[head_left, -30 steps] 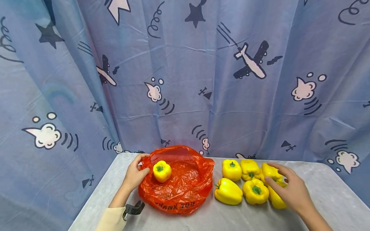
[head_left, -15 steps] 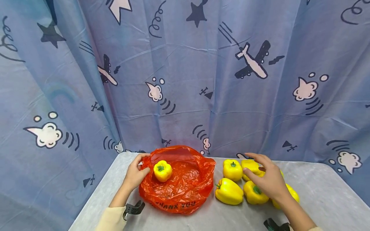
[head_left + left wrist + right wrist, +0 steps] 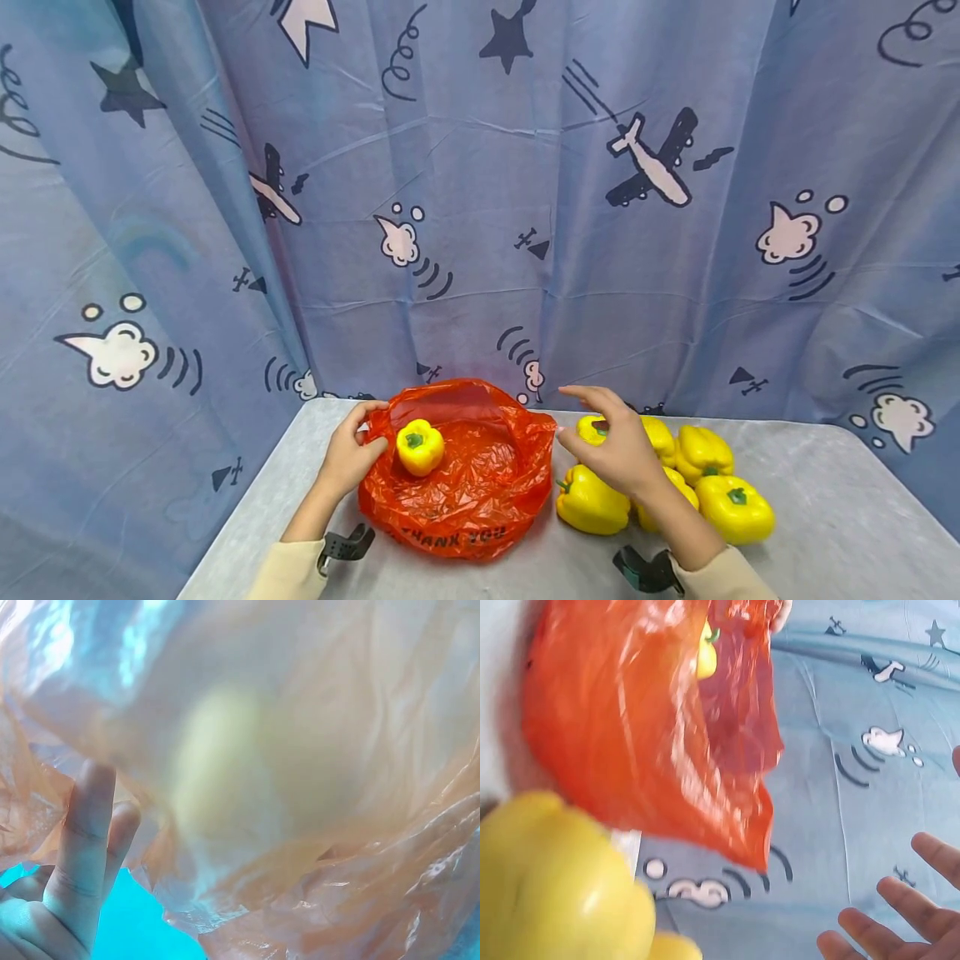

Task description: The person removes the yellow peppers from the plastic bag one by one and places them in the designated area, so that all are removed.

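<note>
A red plastic bag (image 3: 457,533) printed THANK YOU stands with its mouth open on the table. Inside its left part lies a yellow bell pepper (image 3: 420,447). My left hand (image 3: 351,450) grips the bag's left rim; through the film, the left wrist view shows only a blurred pale yellow shape. My right hand (image 3: 618,442), fingers spread and holding nothing, is beside the bag's right edge and above the pepper group. The right wrist view shows its spread fingers (image 3: 911,919) apart from the bag. Several yellow bell peppers (image 3: 735,508) sit right of the bag, some partly hidden by the hand.
A grey-white cloth covers the table (image 3: 825,533). Behind it hangs a blue curtain (image 3: 480,167) with airplane and star prints. Each wrist carries a black strap; the right one (image 3: 647,570) hangs near the front peppers.
My right hand has moved left, from over the rightmost peppers to the bag's right edge, uncovering the right-hand peppers. The left hand and the bag have stayed in place.
</note>
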Tool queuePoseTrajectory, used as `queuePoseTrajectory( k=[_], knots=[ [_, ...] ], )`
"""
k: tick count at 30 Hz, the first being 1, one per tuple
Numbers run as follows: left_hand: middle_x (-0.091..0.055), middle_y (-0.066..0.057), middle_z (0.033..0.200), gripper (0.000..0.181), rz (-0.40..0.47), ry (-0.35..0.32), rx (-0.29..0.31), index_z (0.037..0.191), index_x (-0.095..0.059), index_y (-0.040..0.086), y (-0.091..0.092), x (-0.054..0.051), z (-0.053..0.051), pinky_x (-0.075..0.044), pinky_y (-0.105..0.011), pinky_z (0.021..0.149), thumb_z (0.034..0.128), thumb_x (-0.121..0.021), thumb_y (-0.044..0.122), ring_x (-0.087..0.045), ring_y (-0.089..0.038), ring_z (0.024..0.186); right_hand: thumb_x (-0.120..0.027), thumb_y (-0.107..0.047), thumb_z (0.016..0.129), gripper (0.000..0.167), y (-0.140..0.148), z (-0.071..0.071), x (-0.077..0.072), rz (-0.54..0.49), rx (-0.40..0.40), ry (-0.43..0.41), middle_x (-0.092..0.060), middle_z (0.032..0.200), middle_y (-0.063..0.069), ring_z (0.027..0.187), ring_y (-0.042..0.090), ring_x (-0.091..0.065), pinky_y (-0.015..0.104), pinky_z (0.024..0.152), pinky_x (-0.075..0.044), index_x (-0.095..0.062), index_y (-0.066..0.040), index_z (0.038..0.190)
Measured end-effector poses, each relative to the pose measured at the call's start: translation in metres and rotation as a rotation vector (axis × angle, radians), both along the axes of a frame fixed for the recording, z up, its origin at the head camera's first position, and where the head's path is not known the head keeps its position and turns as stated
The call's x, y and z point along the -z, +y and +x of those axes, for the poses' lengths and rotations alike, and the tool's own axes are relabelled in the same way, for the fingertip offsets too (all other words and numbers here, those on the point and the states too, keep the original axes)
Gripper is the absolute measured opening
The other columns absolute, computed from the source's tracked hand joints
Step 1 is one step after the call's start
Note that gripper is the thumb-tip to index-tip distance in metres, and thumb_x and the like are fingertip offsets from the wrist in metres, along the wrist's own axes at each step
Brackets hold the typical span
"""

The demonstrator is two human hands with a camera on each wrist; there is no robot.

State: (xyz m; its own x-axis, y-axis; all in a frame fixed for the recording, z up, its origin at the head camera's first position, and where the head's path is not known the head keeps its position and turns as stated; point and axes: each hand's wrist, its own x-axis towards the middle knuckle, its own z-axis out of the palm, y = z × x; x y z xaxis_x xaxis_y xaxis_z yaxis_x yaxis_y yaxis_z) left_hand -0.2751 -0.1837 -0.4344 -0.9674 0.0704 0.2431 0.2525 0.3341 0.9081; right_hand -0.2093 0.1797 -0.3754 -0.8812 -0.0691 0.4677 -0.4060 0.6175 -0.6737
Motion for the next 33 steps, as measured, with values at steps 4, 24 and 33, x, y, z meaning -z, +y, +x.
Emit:
queuePoseTrajectory(
  k=[4,24,33],
  knots=[
    [-0.053,-0.021,0.132,0.046,0.003,0.007,0.010,0.125,-0.055,0.008,0.000,0.000,0.000,-0.058,-0.029,0.065,0.0812,-0.056,-0.007,-0.065,-0.024,0.078,-0.073,-0.022,0.081,0.045,-0.019,-0.008,0.000,-0.031,-0.042,0.023,-0.059,0.127,0.009,0.109,0.033,-0.059,0.050,0.082,-0.053,-0.062,-0.018,0.125],
    [-0.053,-0.024,0.129,0.046,-0.011,0.009,0.035,0.125,-0.054,-0.001,0.011,-0.024,0.016,-0.058,-0.029,0.070,0.0802,-0.057,-0.011,-0.065,-0.031,0.088,-0.077,-0.023,0.076,0.042,-0.106,-0.027,0.023,-0.255,-0.150,-0.070,-0.063,0.112,0.003,0.099,0.017,-0.060,0.035,0.084,-0.053,-0.065,-0.025,0.117],
    [-0.053,-0.026,0.128,0.044,-0.004,0.009,0.048,0.124,-0.053,-0.001,0.012,-0.029,0.020,-0.058,-0.028,0.068,0.0811,-0.059,-0.011,-0.066,-0.032,0.087,-0.077,-0.028,0.077,0.042,-0.134,-0.043,0.054,-0.323,-0.148,-0.111,-0.064,0.118,0.008,0.104,0.024,-0.060,0.042,0.089,-0.052,-0.066,-0.020,0.117]
  ],
)
